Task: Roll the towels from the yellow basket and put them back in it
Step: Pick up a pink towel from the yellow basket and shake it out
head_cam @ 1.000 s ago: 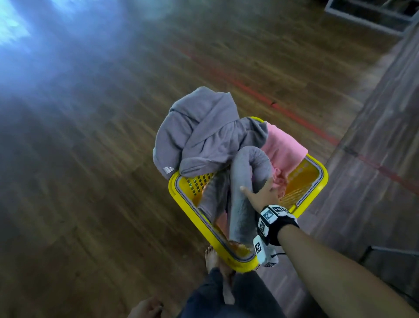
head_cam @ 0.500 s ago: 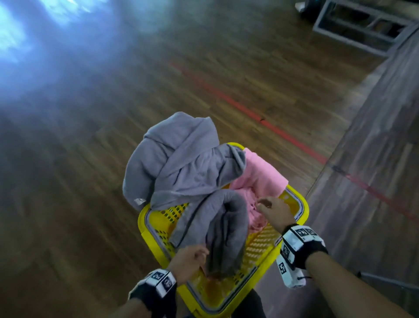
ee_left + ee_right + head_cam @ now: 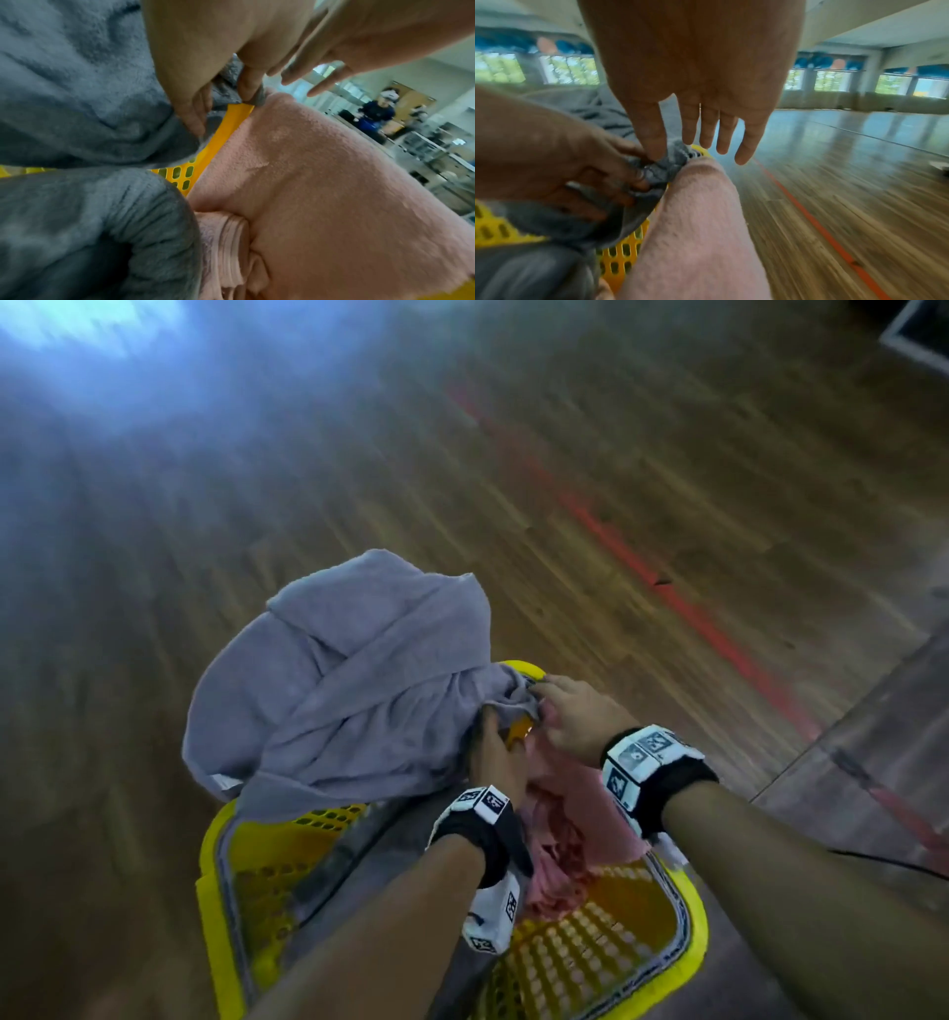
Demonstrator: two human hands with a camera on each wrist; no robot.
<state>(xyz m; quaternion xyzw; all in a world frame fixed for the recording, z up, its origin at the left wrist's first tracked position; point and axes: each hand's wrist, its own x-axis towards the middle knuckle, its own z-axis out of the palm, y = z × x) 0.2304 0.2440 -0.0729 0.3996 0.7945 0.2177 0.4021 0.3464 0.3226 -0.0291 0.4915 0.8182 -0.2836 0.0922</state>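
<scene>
The yellow basket (image 3: 208, 880) stands on the wooden floor. A large grey towel (image 3: 349, 690) hangs crumpled over its far left rim. A pink towel (image 3: 565, 855) lies inside on the right, and a second grey towel (image 3: 102, 223) lies folded along the middle. Both hands meet at the far rim. My left hand (image 3: 495, 757) grips a bunched edge of the large grey towel (image 3: 652, 182) with curled fingers. My right hand (image 3: 575, 716) pinches the same edge between thumb and forefinger, its other fingers (image 3: 744, 146) straight.
Wooden floor lies all around the basket, crossed by a red line (image 3: 719, 629) on the right. A darker floor strip (image 3: 873, 762) lies beyond it. A white frame (image 3: 919, 336) sits at the top right. People stand far off (image 3: 380, 109).
My left hand reached from the near rim to the far rim. My right hand left the pink towel. Both took hold of the large grey towel's edge.
</scene>
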